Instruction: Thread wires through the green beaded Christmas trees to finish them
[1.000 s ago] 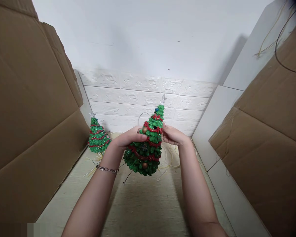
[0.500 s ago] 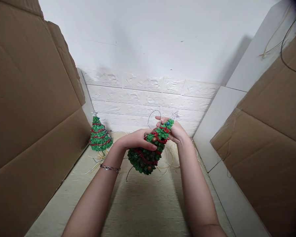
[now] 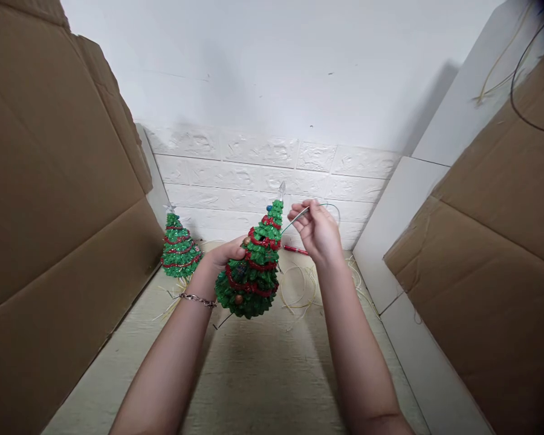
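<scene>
I have the left hand grasping a glossy green cone-shaped tree with red garlands and a clear topper, held slightly tilted above the pale greenish worktop. With the right hand I pinch a thin green wire that runs to the tree's upper side. Behind, I see a slim red stick near loose pale yellow strands; a second garlanded green tree is upright at left.
</scene>
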`<state>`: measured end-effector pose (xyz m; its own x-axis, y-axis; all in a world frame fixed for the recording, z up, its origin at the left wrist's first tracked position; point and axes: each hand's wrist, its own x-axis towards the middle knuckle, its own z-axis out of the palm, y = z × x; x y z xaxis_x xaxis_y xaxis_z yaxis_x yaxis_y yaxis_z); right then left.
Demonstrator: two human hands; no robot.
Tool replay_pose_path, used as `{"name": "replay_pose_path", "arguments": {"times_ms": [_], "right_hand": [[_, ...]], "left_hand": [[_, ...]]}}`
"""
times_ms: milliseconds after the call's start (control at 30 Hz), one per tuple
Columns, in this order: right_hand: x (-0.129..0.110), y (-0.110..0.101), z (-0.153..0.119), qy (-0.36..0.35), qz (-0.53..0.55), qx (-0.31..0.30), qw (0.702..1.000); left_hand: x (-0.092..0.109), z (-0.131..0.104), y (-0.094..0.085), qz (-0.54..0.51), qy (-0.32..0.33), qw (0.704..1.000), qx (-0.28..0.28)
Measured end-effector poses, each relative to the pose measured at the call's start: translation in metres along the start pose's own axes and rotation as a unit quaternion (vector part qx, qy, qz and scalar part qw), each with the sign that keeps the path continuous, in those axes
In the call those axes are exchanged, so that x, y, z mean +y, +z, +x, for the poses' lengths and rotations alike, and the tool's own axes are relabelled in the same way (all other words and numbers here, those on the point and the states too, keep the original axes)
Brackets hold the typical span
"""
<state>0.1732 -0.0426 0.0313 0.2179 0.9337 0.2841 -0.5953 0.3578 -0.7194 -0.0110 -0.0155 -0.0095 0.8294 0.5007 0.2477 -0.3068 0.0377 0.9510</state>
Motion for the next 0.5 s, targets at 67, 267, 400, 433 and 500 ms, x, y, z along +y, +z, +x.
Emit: {"name": "replay_pose_path", "arguments": {"times_ms": [67, 267, 400, 433, 500], "right_hand": [[-0.012, -0.001, -0.003, -0.020, 0.052, 0.020, 0.998], [-0.038, -0.001, -0.018, -0.076, 0.053, 0.021, 0.995], [-0.049, -0.002, -0.024, -0.098, -0.006, 0.023, 0.995], [-0.052, -0.003, -0.023, -0.103, -0.009, 0.027, 0.994], [-0.057, -0.010, -0.021, -0.120, -0.005, 0.041, 0.992]], "left_hand": [[-0.001, -0.003, -0.004, -0.019, -0.007, 1.000, -0.023], [0.002, -0.013, -0.007, -0.067, -0.023, 0.996, -0.053], [0.002, -0.019, -0.012, -0.093, -0.053, 0.992, -0.070], [0.003, -0.019, -0.013, -0.086, -0.057, 0.992, -0.073], [0.003, -0.020, -0.015, -0.047, -0.047, 0.996, -0.061]]}}
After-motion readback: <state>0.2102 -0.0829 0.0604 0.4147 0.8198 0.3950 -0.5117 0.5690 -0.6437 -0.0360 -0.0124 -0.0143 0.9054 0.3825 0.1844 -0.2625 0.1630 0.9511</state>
